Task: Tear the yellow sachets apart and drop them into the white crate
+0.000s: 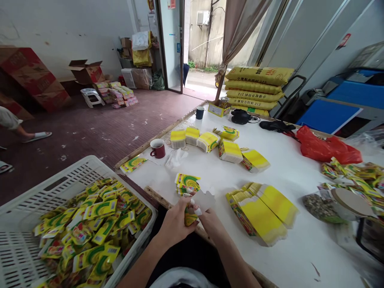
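Note:
At the near table edge my left hand (pixel 178 218) is closed around a small yellow packet (pixel 190 219). My right hand (pixel 211 221) meets it there, its fingers pinched at a pale grey-white card (pixel 204 200) with a notched edge. White wraps cover some fingertips. Just beyond the hands lies a small pile of yellow-green printed cards (pixel 187 182). To the right, rows of stacked yellow cards (pixel 262 212) lie fanned on the white table (pixel 210 176). At my left stands a white plastic basket (pixel 90 162) heaped with filled yellow packets (pixel 100 210).
Farther back are several yellow card stacks (pixel 230 151), a maroon mug (pixel 157 148), a dark mug (pixel 199 113) and crumpled tissue (pixel 176 158). On the right are a red plastic bag (pixel 327 146) and a clear tub (pixel 345 204). Yellow sacks (pixel 255 86) stand behind. A person's foot (pixel 39 137) shows left.

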